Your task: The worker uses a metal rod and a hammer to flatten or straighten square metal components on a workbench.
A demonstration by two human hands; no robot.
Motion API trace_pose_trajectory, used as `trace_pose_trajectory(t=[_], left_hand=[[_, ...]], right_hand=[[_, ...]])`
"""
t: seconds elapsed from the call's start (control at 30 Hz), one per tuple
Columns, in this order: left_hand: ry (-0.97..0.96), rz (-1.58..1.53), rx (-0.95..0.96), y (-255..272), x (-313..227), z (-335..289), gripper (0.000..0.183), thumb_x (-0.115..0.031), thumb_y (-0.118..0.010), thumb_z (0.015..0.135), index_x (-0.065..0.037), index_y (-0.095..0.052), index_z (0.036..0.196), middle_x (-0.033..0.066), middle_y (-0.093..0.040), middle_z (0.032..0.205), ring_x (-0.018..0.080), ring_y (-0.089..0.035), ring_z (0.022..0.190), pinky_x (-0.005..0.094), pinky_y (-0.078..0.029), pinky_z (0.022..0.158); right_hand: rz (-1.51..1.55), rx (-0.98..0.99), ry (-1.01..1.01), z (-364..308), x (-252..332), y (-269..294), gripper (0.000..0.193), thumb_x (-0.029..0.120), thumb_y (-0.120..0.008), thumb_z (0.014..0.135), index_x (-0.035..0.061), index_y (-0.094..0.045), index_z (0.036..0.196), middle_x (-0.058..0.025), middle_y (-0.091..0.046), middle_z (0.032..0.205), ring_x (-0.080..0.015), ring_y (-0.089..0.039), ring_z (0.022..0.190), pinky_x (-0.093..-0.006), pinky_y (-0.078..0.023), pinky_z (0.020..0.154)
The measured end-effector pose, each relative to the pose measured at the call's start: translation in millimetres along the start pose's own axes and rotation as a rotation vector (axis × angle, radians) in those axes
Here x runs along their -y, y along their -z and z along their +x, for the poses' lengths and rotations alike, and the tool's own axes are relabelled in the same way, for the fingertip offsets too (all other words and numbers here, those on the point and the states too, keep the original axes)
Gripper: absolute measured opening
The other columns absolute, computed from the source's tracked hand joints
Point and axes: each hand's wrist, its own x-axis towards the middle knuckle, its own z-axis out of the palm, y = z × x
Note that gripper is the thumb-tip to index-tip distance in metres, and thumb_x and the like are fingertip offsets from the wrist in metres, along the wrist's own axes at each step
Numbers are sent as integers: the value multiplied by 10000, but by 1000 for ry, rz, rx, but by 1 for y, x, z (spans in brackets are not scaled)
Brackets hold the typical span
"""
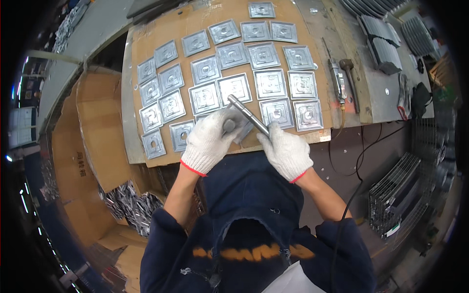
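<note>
Both hands wear white knit gloves with red cuffs. My right hand (290, 151) is closed round the lower end of a shiny metal rod (249, 115), which slants up to the left over the plates. The fingers of my left hand (210, 139) are curled round a grey piece with a round end (228, 126); most of it is hidden in the glove. Square silver metal plates (272, 84) with raised rims lie in loose rows on a cardboard sheet (146, 39) in front of me. Another plate (244, 133) is partly covered by my hands.
Right of the plates lie a hammer (348, 68) and a slim air tool (337, 78) with a hose. Grey ribbed stacks (383, 51) stand at the far right. At the left, a cardboard box (100, 102) rises near metal strips (129, 207). A wire basket (395, 195) stands low right.
</note>
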Motion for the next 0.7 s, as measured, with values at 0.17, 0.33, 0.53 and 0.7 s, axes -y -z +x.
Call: trace_pose_trajectory(t=[0.17, 0.33, 0.53, 0.7], left_hand=[[-189, 76, 22, -3, 21, -2, 266, -121, -858, 896, -71, -759, 1137, 128, -799, 1068, 314, -787, 976, 404, -619, 841], [-185, -61, 92, 0, -3, 2, 262, -112, -864, 889, -77, -762, 1128, 116, -794, 1041, 299, -782, 948, 403, -618, 824], [59, 7, -66, -2, 12, -10, 311, -94, -870, 905, -83, -738, 1186, 91, -826, 1095, 220, -809, 952, 344, -617, 860], [145, -163, -156, -1, 8, -7, 301, -48, -838, 944, -29, -697, 1210, 88, -844, 1036, 153, -790, 999, 302, -609, 874]], right_hand=[[106, -51, 56, -5, 13, 6, 366, 407, -603, 1103, 48, -589, 1035, -214, -719, 725, -444, -728, 644, -547, -559, 555], [16, 100, 9, 15, 4, 0, 370, 435, -609, 1091, 67, -603, 1058, -209, -721, 720, -444, -739, 670, -565, -574, 614], [177, -64, 25, -44, -14, -6, 359, 420, -661, 1066, 64, -610, 1070, -179, -696, 689, -405, -716, 614, -519, -564, 566], [91, 82, -49, -72, -43, -34, 313, 378, -700, 1048, 78, -629, 1103, -152, -681, 646, -401, -720, 606, -512, -572, 576]])
